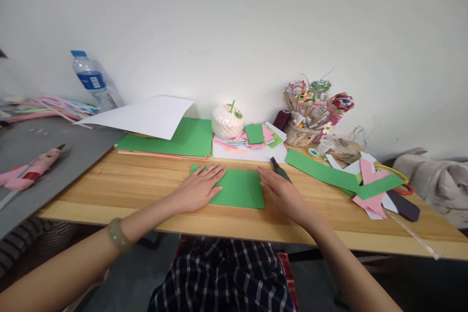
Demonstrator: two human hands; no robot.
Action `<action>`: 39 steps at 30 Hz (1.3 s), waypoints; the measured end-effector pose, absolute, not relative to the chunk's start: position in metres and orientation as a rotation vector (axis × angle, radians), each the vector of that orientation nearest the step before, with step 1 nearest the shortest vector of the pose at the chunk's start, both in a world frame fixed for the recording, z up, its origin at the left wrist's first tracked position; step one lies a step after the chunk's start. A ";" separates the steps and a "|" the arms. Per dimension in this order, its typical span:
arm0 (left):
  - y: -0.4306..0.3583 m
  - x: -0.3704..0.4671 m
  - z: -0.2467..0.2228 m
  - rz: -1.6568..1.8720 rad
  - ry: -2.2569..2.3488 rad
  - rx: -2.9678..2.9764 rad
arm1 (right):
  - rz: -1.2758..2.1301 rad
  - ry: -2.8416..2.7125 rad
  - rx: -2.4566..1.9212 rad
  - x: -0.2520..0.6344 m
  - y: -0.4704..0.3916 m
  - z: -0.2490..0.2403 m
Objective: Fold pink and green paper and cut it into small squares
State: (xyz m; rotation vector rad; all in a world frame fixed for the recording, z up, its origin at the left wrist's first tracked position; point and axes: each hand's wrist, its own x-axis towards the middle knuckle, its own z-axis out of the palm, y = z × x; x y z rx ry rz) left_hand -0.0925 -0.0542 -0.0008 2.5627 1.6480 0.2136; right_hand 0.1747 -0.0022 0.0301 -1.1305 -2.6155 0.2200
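Observation:
A green rectangle of paper (239,189) lies on the wooden table in front of me. My left hand (200,187) rests flat across its left part, fingers stretched out. At its right edge is my right hand (280,190), held on its side with the fingers extended and the fingertips touching the paper's edge. I see nothing held in either hand. Just behind the right hand lies a dark craft knife or pen-like tool (281,170), partly hidden by that hand.
Behind are stacked green sheets (190,139), a white sheet (146,117), a white woven ball (227,122) and paper scraps (255,134). Paper flowers (310,102) stand at the back right. Green strips (321,170) and scraps lie right. A water bottle (93,80) stands left.

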 end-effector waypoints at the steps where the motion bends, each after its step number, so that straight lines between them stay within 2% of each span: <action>1: -0.054 -0.092 0.000 0.216 1.651 2.563 | 0.225 -2.597 -1.114 0.178 -0.006 0.031; 7: -0.055 -0.087 0.006 0.161 1.690 2.555 | 0.278 -2.597 -0.974 0.193 -0.038 0.023; 12: -0.067 -0.083 0.025 0.160 1.756 2.505 | 0.319 -2.500 -1.023 0.195 -0.046 0.014; 17: -0.060 -0.079 0.040 0.458 1.651 2.136 | 0.447 -2.330 -1.084 0.180 -0.042 0.013; 23: -0.038 -0.065 0.032 0.797 1.087 1.280 | 0.731 -2.021 -1.130 0.160 -0.038 0.012; 28: -0.059 -0.054 0.039 1.024 1.086 1.016 | 1.018 -1.680 -1.189 0.151 -0.033 0.020; 30: -0.069 -0.053 0.044 1.012 1.081 0.924 | 1.099 -1.602 -1.175 0.148 -0.035 0.029; 33: -0.077 -0.053 0.056 0.937 1.132 0.978 | 1.188 -1.536 -1.153 0.145 -0.042 0.045; 39: -0.076 -0.051 0.096 0.924 1.363 1.453 | 1.368 -1.546 -1.111 0.139 -0.060 0.072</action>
